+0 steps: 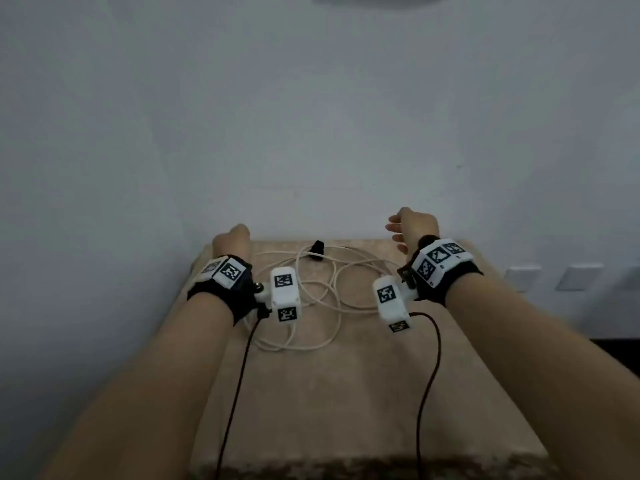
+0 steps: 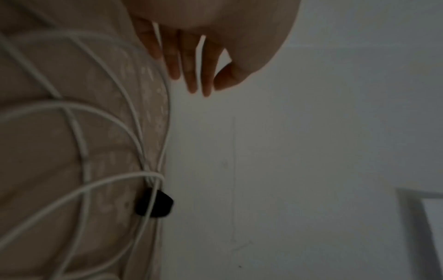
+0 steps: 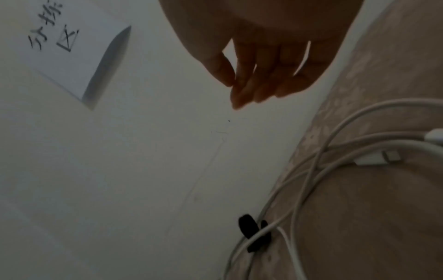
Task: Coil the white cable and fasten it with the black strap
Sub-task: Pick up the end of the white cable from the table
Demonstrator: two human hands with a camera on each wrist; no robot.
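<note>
The white cable (image 1: 325,289) lies in loose, overlapping loops on the far half of the beige table (image 1: 346,393). The black strap (image 1: 317,251) sits on the cable at the table's far edge, against the wall. My left hand (image 1: 233,242) hovers over the far left corner, left of the strap. In the left wrist view its fingers (image 2: 191,75) hang straight and hold nothing, with the cable (image 2: 79,132) and strap (image 2: 154,204) below. My right hand (image 1: 401,230) hovers at the far right. Its relaxed fingers (image 3: 251,85) hold nothing above the cable (image 3: 311,180), the cable's plug (image 3: 374,160) and the strap (image 3: 249,227).
A pale wall (image 1: 311,133) rises directly behind the table. A paper note (image 3: 69,47) with handwriting hangs on it. Two thin dark wires (image 1: 235,393) run from the wrist cameras back over the near half of the table. Wall plates (image 1: 523,278) sit at the right.
</note>
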